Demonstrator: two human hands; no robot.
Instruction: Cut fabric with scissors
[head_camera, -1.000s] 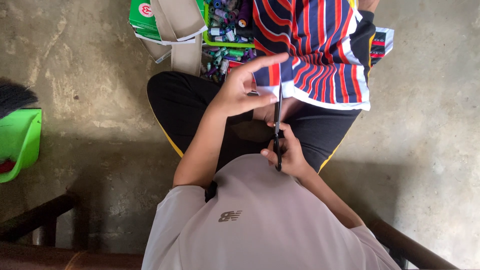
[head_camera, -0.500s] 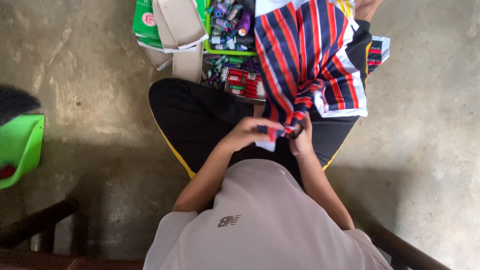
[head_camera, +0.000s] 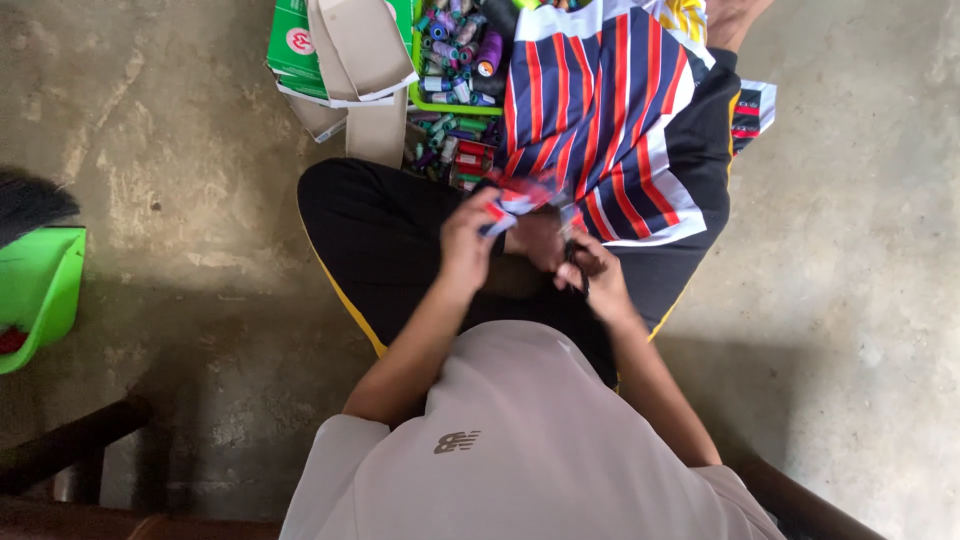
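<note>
Both hands have drawn in close over the lap since a second ago, when the left hand (head_camera: 468, 238) was raised with its fingers spread against the striped shirt (head_camera: 610, 120) and the right hand (head_camera: 590, 272) held a dark tool upright below it; now the left pinches a bunched corner of the shirt's hem, red, white and navy, while the right is curled around the dark tool (head_camera: 578, 262), which I take for small scissors, though too little of it shows to be sure; the rest of the shirt lies draped over the far knee and onto the concrete floor (head_camera: 850, 300); judging by this, the work has shifted from holding the cloth up to handling one small spot on its edge; a green tray of thread spools (head_camera: 455, 60) sits just beyond the knees, beside a green-and-white box (head_camera: 290, 45); a green dustpan (head_camera: 35, 290) lies well apart at the left.
</note>
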